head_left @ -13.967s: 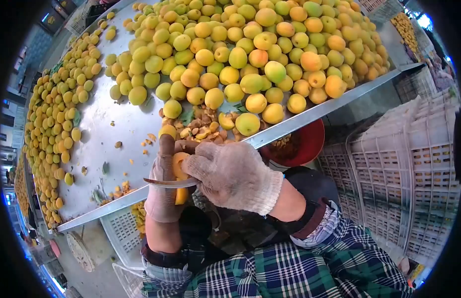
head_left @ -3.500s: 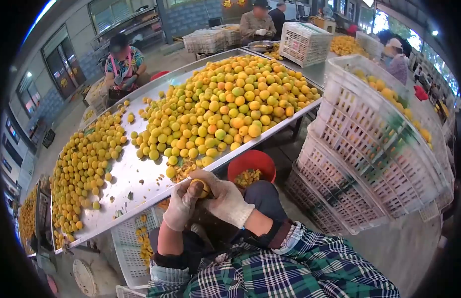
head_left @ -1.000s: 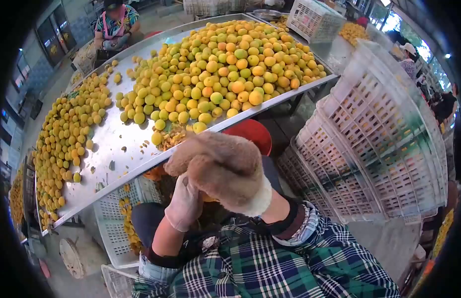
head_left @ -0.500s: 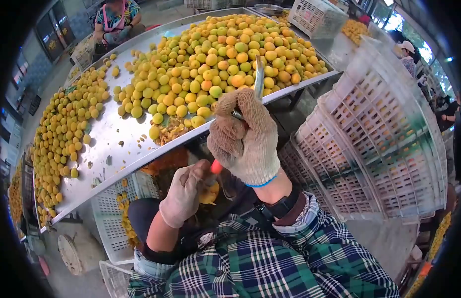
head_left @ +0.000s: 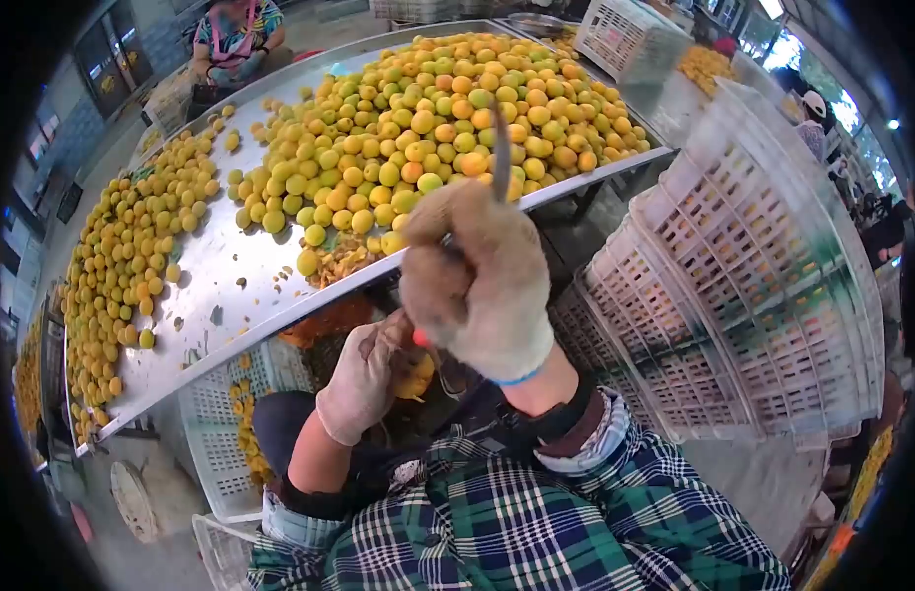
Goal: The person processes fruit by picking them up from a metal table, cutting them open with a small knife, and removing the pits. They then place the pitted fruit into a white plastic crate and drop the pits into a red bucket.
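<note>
My right hand point(head_left: 477, 271), in a stained glove, is closed round a curved metal blade point(head_left: 501, 153) that points up from the fist. My left hand point(head_left: 367, 372), gloved too, is closed just below and left of it, at a small red piece point(head_left: 421, 338). What the left fingers pinch is too hidden to name. Beneath the hands a yellow fruit piece point(head_left: 415, 377) shows. Beyond them a metal table point(head_left: 221, 295) bears a heap of yellow-green fruit point(head_left: 428, 118).
White plastic crates point(head_left: 733, 266) stand stacked at the right. A crate point(head_left: 206, 424) with yellow pieces is at the lower left, near a round bucket point(head_left: 137, 502). Another person point(head_left: 236, 44) sits behind the table. One more crate point(head_left: 625, 39) is at the back right.
My right hand has shifted slightly left and is blurred, and the blade has swung left with it. My left hand has barely moved.
</note>
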`<action>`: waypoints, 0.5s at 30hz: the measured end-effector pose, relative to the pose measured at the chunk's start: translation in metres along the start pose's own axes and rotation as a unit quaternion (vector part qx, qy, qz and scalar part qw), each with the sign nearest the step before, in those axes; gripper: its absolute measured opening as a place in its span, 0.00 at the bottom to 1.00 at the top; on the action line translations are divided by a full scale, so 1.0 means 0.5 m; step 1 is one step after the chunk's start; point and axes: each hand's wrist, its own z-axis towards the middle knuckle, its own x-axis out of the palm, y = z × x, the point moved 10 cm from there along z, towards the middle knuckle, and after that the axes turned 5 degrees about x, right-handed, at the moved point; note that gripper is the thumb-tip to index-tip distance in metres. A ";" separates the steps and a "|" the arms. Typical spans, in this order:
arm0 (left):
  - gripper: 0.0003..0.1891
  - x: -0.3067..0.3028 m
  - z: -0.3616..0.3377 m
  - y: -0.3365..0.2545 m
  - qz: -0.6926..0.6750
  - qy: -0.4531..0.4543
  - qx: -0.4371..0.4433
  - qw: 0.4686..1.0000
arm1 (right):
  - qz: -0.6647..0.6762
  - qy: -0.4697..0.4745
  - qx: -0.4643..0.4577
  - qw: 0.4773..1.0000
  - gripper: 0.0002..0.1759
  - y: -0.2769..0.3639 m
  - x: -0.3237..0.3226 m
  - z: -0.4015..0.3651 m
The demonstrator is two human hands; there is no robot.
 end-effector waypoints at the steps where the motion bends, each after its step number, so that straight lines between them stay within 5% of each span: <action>1: 0.21 0.000 -0.004 0.008 0.001 0.008 -0.025 1.000 | 0.229 0.022 0.165 0.959 0.17 -0.060 0.020 -0.009; 2: 0.22 0.000 -0.003 0.008 -0.001 0.005 -0.011 1.000 | 0.445 -0.038 0.316 0.837 0.21 -0.114 0.038 -0.039; 5: 0.24 0.015 -0.002 -0.009 -0.091 0.040 0.047 0.994 | 0.516 -0.029 0.311 0.797 0.21 -0.144 0.037 -0.037; 8: 0.26 0.026 -0.003 -0.023 -0.102 0.037 0.010 0.994 | 0.544 -0.056 0.306 0.779 0.22 -0.173 0.027 -0.039; 15: 0.29 0.015 -0.001 -0.045 0.064 0.056 0.130 0.988 | 0.609 -0.070 0.320 0.722 0.22 -0.231 0.023 -0.062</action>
